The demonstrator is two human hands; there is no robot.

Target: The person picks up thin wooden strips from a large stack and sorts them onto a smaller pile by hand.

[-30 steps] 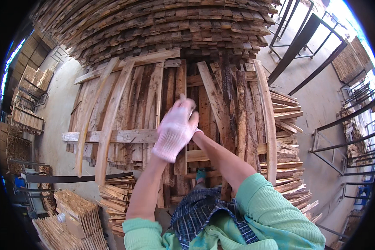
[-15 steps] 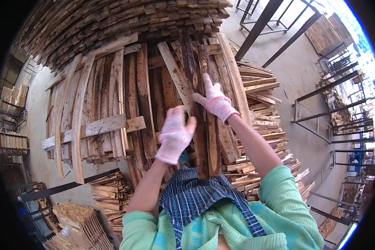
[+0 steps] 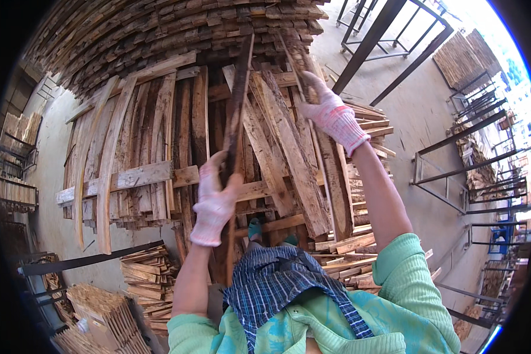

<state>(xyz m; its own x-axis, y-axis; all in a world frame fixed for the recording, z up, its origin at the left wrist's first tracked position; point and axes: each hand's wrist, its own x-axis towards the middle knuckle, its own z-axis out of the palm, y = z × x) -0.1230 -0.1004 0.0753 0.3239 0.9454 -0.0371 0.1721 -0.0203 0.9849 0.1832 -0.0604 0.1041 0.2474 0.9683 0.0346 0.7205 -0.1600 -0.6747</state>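
Observation:
My left hand, in a whitish-pink knit glove, is closed around a long dark bark-edged plank tilted up on its narrow edge. My right hand, gloved alike, grips a second rough plank near the right side of the pile. Between the hands, a pale board and a wider bark-streaked board lie slanted over crosswise slats. The lower end of the right plank is hard to tell from the boards beside it.
A big stack of planks rises at the far side. Boards with a crosspiece lie to the left. Short wood pieces are heaped at lower left, and more at right. Metal frames stand on the concrete floor.
Both hands have closed on planks and moved apart, the left one left and down, the right one rightward. The dark planks between them have parted, exposing lighter boards beneath.

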